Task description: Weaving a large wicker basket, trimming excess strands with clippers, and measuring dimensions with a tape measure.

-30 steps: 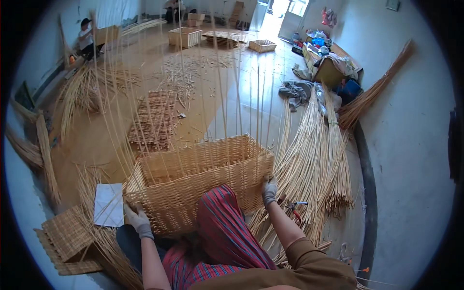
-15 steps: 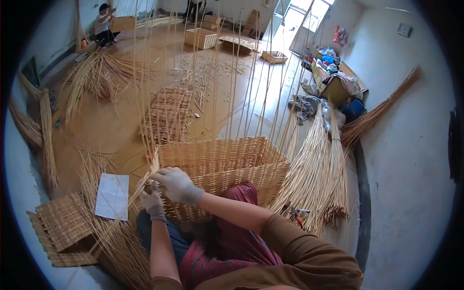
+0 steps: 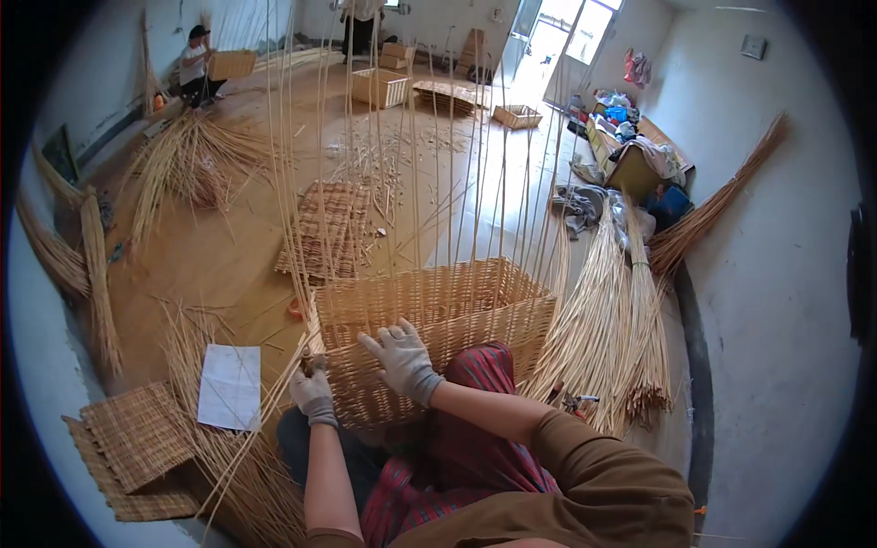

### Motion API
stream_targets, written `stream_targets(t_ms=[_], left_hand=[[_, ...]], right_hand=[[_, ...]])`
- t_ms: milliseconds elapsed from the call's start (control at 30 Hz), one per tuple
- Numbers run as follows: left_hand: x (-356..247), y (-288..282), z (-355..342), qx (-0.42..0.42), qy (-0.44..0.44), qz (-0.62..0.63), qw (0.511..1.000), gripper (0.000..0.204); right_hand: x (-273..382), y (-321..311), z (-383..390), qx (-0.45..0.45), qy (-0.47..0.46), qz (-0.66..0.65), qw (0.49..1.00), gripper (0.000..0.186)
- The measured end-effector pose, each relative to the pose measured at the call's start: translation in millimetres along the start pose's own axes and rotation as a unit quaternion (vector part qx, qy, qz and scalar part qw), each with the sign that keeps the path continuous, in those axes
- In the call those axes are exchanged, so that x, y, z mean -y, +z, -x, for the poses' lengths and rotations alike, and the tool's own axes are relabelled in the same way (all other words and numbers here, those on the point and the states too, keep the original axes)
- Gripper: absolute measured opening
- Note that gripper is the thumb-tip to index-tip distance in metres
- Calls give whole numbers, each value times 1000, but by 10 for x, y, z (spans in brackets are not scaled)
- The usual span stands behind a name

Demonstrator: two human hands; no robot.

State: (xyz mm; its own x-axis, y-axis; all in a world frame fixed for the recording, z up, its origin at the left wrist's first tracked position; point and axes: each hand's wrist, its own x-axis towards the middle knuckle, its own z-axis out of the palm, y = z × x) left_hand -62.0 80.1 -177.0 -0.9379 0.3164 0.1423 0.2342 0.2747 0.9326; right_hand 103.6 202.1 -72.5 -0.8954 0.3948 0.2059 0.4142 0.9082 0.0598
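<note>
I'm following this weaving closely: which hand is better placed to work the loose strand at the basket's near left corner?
Probably the left hand: it sits at that corner of the wicker basket, beside the strands. The right hand lies spread flat on the basket wall.

Light grey knit work gloves on left hand [image 3: 313, 395] and right hand [image 3: 402, 361]. Brown long sleeve on right arm only. Red plaid cloth over the lap.

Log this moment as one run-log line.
left hand: gloved, at basket corner, grip unclear | right hand: gloved, fingers spread on basket wall | reeds: bundled on the right
</note>
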Motion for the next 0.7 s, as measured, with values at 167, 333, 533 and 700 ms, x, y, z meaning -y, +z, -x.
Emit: stream_targets(t_ms=[167,333,533,700], left_hand=[[195,-83,-28,27,-1,-67,997,48],[165,-180,60,18,43,-44,998,48],[247,-440,-23,43,25,-22,999,39],[302,-274,-90,-12,131,172,976,37]], right_hand=[[17,-33,-326,139,14,-50,989,54],[-3,-104,-307,200,39,-59,977,42],[163,-55,-285,209,26,-101,972,41],[147,296,-387,-6,-8,-50,999,34]])
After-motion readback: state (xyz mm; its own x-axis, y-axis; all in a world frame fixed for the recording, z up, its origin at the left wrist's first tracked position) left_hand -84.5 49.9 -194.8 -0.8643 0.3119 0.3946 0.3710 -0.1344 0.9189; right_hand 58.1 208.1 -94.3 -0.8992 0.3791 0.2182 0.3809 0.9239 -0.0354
